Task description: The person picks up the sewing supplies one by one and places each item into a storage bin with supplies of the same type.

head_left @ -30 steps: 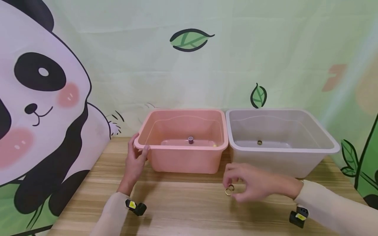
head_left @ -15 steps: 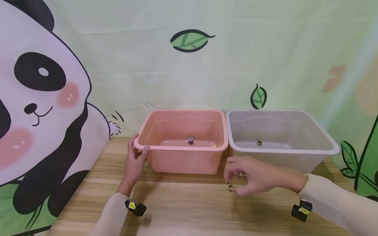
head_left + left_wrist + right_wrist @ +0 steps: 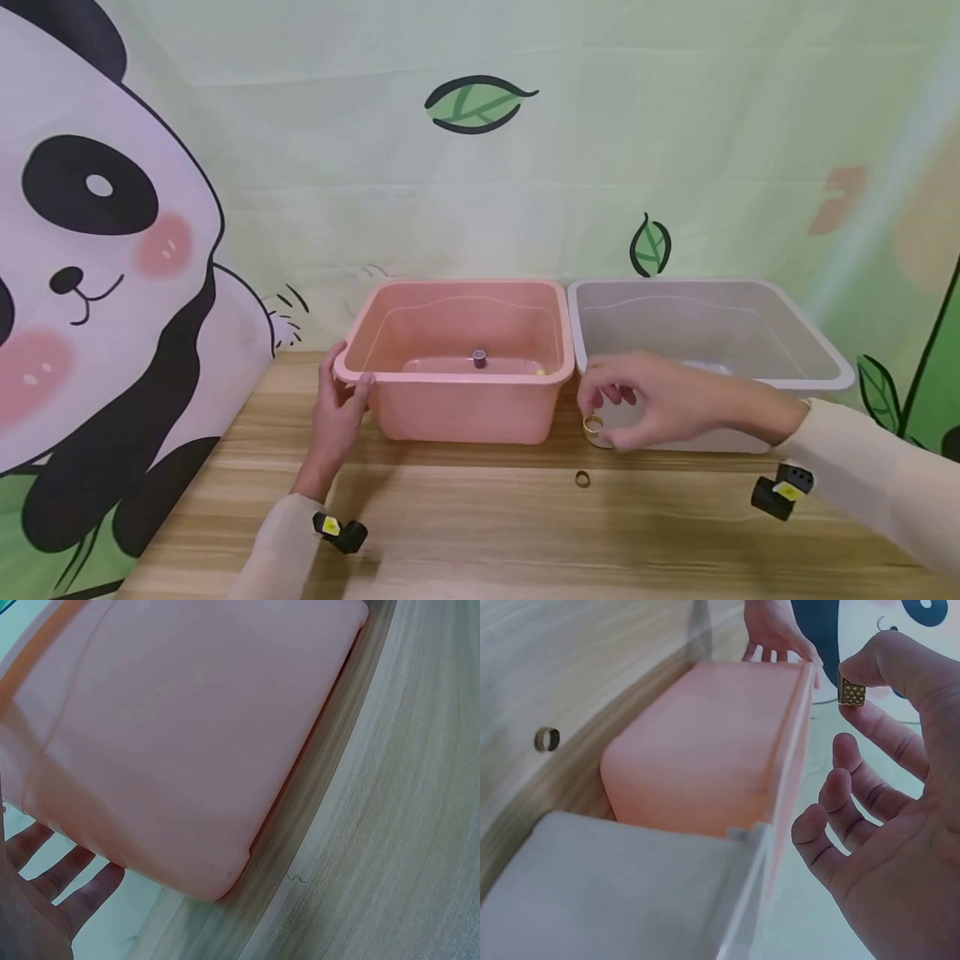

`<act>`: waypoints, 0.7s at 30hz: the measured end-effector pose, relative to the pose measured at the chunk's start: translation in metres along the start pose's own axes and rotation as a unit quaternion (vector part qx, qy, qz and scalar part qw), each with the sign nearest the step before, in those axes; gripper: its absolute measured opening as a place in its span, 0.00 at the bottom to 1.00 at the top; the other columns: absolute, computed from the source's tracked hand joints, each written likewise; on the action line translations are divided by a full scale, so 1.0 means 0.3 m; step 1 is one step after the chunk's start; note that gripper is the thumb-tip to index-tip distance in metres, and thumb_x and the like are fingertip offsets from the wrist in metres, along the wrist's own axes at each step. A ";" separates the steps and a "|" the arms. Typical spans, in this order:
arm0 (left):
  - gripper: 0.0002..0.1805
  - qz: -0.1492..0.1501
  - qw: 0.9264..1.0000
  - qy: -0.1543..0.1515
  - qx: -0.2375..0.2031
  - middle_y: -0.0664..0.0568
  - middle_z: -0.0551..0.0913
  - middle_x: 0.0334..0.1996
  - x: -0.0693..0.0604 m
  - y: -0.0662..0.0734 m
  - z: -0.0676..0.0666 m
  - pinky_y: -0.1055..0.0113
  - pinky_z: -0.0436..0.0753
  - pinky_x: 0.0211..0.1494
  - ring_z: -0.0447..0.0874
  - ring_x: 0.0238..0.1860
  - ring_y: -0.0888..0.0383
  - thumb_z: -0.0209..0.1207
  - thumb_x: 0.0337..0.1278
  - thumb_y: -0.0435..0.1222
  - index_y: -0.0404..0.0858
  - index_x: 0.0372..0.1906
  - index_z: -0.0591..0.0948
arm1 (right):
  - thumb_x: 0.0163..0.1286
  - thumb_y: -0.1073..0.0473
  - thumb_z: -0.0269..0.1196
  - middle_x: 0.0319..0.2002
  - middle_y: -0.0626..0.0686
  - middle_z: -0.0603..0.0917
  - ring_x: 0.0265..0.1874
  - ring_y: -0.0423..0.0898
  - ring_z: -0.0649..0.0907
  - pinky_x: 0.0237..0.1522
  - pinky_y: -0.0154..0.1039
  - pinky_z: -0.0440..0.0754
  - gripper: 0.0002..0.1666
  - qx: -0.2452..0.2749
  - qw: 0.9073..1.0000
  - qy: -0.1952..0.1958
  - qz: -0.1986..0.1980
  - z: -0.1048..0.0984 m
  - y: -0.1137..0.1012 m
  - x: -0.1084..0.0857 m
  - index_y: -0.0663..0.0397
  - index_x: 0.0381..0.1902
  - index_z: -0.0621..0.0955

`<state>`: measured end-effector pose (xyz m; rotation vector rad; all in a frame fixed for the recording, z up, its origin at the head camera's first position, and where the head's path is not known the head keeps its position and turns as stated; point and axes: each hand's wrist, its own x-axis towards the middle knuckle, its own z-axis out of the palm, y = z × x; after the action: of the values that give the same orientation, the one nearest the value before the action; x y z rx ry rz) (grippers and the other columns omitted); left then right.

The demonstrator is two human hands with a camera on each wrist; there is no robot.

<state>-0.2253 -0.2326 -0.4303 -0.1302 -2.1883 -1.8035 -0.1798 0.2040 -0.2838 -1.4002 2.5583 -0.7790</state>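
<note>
Here's the ring (image 3: 592, 426), up off the surface (image 3: 465, 525), pinched between thumb and index of the right hand (image 3: 663, 402): those 2 fingers closed to its width, the other 3 loosely bent, holding nothing. It's right at the tips, probably because something so small offers little else to grip. Below, a 2nd ring (image 3: 582, 479) lies loose. Left hand (image 3: 339, 419) grips the pink bin (image 3: 465, 412) by its corner, presumably steadying it; grey bin (image 3: 615, 885) alongside.
</note>
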 end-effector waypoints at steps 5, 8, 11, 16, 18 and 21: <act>0.37 -0.003 1.000 0.001 -0.001 0.48 0.62 0.77 0.000 0.002 0.002 0.70 0.84 0.51 0.75 0.64 0.43 0.55 0.77 0.43 0.62 0.81 0.52 | 0.62 0.63 0.71 0.38 0.41 0.80 0.35 0.43 0.76 0.35 0.36 0.79 0.15 0.009 1.000 0.008 -0.005 -0.035 0.013 0.001 0.38 0.42 0.82; 0.37 -0.002 1.000 0.001 0.002 0.47 0.63 0.77 0.000 0.002 0.001 0.70 0.84 0.51 0.76 0.64 0.43 0.55 0.77 0.44 0.62 0.81 0.52 | 0.62 0.64 0.71 0.38 0.41 0.80 0.35 0.43 0.76 0.35 0.37 0.78 0.15 0.013 1.000 0.013 -0.005 -0.053 0.023 0.002 0.38 0.41 0.82; 0.37 0.000 1.000 0.003 0.006 0.47 0.64 0.76 0.000 0.000 0.000 0.70 0.84 0.51 0.76 0.63 0.43 0.56 0.77 0.45 0.63 0.81 0.52 | 0.62 0.63 0.72 0.37 0.40 0.79 0.35 0.43 0.76 0.35 0.37 0.79 0.14 0.005 1.000 0.014 0.002 -0.074 0.031 0.005 0.39 0.41 0.82; 0.36 0.002 1.000 0.008 0.014 0.46 0.64 0.76 0.001 -0.008 0.000 0.71 0.84 0.50 0.76 0.63 0.42 0.56 0.77 0.46 0.63 0.80 0.53 | 0.62 0.62 0.72 0.35 0.40 0.78 0.34 0.44 0.76 0.32 0.38 0.78 0.13 -0.014 1.000 0.016 0.017 -0.112 0.043 0.015 0.38 0.40 0.83; 0.36 0.004 1.000 0.007 0.015 0.47 0.64 0.76 0.002 -0.010 0.000 0.70 0.84 0.50 0.76 0.63 0.42 0.56 0.76 0.47 0.64 0.80 0.53 | 0.61 0.62 0.71 0.34 0.40 0.79 0.34 0.45 0.76 0.31 0.38 0.78 0.13 -0.018 0.999 0.018 0.025 -0.128 0.049 0.021 0.38 0.40 0.83; 0.36 0.005 1.000 0.006 0.016 0.48 0.64 0.76 0.002 -0.011 -0.001 0.71 0.84 0.51 0.76 0.63 0.42 0.56 0.76 0.49 0.65 0.80 0.53 | 0.61 0.63 0.71 0.32 0.41 0.78 0.34 0.45 0.76 0.32 0.38 0.77 0.13 -0.023 0.999 0.019 0.038 -0.151 0.061 0.030 0.39 0.40 0.83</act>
<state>-0.2268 -0.2336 -0.4333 -0.1212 -2.2024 -1.7592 -0.2142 0.2218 -0.2525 -1.3038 2.6569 -0.7472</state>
